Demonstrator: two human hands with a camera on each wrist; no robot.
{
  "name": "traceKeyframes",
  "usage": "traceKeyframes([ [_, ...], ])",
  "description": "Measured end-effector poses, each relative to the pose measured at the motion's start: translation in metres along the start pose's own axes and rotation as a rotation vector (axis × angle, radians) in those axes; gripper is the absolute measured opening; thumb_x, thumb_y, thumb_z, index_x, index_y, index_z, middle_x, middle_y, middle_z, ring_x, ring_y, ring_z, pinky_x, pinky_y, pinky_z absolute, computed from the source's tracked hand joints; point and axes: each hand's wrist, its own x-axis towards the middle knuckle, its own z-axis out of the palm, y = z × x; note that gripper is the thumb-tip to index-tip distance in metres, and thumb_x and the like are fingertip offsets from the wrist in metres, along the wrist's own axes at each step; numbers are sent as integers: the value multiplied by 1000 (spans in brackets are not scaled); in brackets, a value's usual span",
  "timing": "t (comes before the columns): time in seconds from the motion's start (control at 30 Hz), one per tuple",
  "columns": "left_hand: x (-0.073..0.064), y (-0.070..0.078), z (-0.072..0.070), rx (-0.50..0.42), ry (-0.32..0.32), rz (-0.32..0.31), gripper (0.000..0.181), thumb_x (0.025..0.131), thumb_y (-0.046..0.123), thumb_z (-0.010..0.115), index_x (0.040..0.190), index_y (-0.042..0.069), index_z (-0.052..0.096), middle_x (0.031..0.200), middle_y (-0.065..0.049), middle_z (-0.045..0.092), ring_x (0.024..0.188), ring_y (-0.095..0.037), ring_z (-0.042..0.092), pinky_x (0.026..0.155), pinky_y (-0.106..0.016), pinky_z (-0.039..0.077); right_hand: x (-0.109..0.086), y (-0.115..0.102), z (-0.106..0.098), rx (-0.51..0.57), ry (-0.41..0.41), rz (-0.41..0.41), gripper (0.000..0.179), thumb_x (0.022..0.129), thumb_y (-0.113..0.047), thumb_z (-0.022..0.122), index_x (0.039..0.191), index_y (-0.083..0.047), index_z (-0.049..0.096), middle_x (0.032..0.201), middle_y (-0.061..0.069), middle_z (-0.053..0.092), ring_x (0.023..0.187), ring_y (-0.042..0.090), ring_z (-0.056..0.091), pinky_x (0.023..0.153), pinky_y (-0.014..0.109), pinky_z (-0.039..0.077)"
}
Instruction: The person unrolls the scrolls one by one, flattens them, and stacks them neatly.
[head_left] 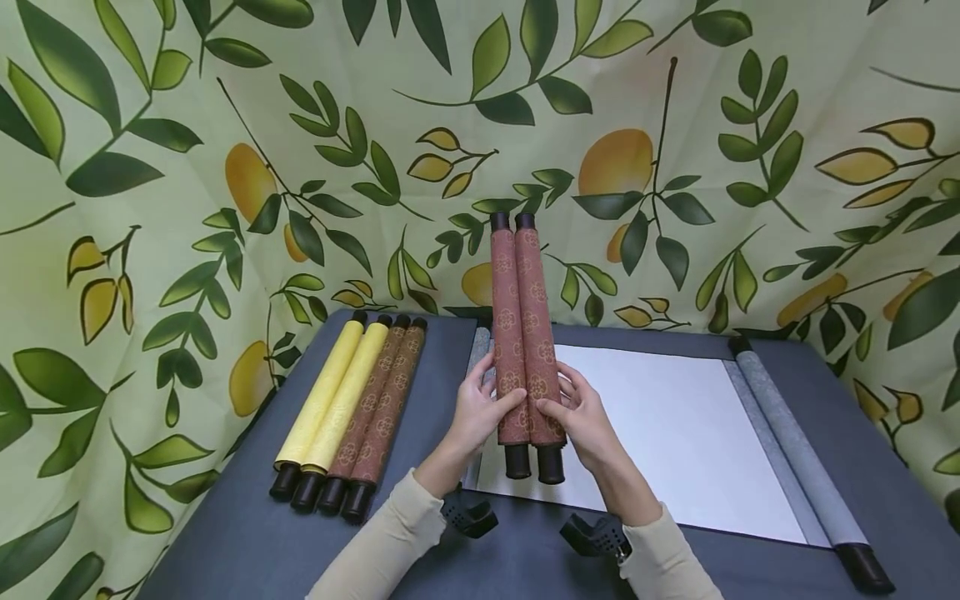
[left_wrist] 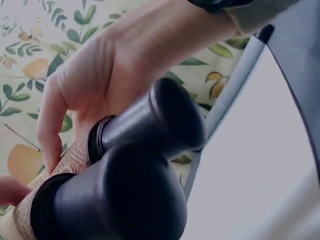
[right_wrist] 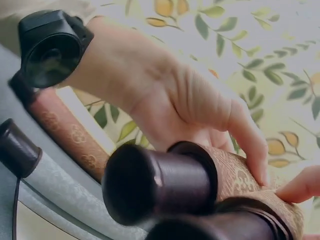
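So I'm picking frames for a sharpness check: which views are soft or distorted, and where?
Head view: evenly lit, sharp on the red scrolls and both hands, left hand, right hand; table edges bow from the wide lens. Left wrist view: the dark end knobs fill the frame, blurred and dim. Right wrist view: the near knob is soft, the backdrop washed out.

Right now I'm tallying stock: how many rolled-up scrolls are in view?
6: two red scrolls held upright by left hand and right hand; two yellow and two brown lying left.
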Motion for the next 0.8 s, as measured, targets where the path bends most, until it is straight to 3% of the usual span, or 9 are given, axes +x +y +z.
traceKeyframes([
  [0.1,8,-4,10,47,-12,6,77,88,-2,60,152,1,18,143,-26,36,128,-37,51,94,-33,53,2,1,-7,35,16,18,71,91,4,51,152,-9,18,149,19,40,118,17,57,87,24,51],
  [0.17,12,-6,17,74,-6,32,76,88,-1,61,152,3,21,137,-28,43,121,-34,55,92,-33,53,2,2,-9,40,37,27,69,93,2,47,153,-12,16,149,16,38,116,15,55,88,25,50],
  [0.3,17,-14,32,88,31,107,74,88,-1,61,151,3,24,133,-30,48,119,-35,57,94,-37,54,2,1,-9,-8,111,11,64,98,-3,41,154,-15,12,147,20,38,124,28,50,90,30,47],
  [0.47,20,-25,48,97,94,137,68,88,1,62,147,-2,30,135,-29,52,120,-39,57,95,-39,54,3,9,-6,-99,201,-129,61,100,-4,36,154,-9,9,145,26,37,129,40,47,95,40,49],
  [0.6,23,-33,56,113,93,139,60,91,5,59,145,-3,35,134,-28,53,118,-38,58,94,-39,54,8,22,-8,-189,334,-234,60,98,-5,41,152,-4,15,139,27,44,119,39,54,83,28,53],
  [0.7,24,-39,58,179,75,128,57,95,10,56,147,3,34,132,-27,51,114,-35,59,89,-37,55,13,33,-8,-242,423,-273,60,95,-7,44,150,-3,21,133,27,50,111,36,58,74,17,49],
  [0.8,22,-43,58,272,74,109,56,97,16,53,149,12,33,128,-23,48,111,-29,55,86,-33,54,16,40,-9,-266,456,-288,60,93,-8,46,149,-2,24,129,27,54,107,35,59,71,13,47],
])
